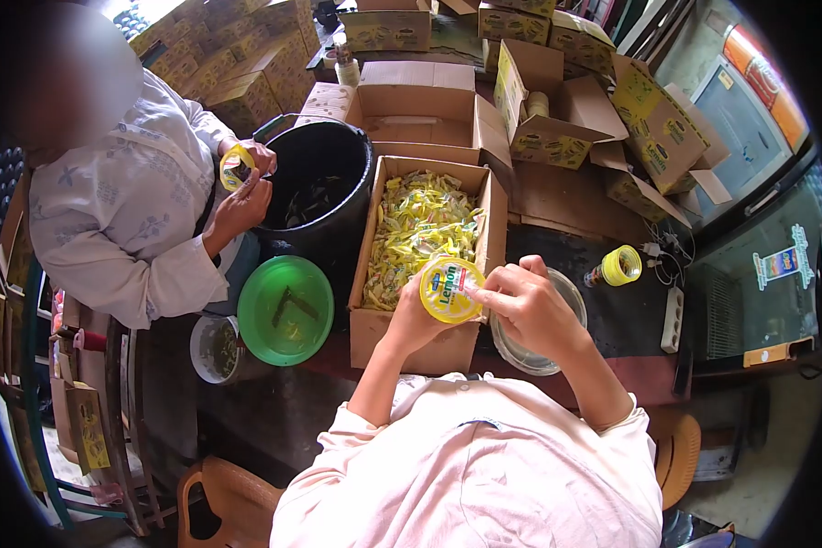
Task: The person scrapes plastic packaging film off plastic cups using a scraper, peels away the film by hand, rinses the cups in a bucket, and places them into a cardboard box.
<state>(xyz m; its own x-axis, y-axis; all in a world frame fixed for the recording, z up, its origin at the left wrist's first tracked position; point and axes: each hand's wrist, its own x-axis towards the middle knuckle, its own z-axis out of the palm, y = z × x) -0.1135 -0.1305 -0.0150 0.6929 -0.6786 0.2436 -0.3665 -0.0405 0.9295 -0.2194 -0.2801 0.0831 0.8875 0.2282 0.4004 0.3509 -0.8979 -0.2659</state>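
Gripping a yellow lemon cup (pixel 448 289) from below, the left hand (pixel 414 320) steadied it while right hand (pixel 528 309) fingertips pinched its lid edge above the sachet box (pixel 374 321).

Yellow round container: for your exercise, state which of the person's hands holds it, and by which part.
The yellow round container is held by both hands: the left hand cups it from beneath and behind, while the right hand pinches its right edge with the fingertips.

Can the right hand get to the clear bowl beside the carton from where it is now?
Probably yes. The right hand hovers just above the clear bowl, nothing between them, but its fingers are pinching the round yellow Lemon pack and must let go first.
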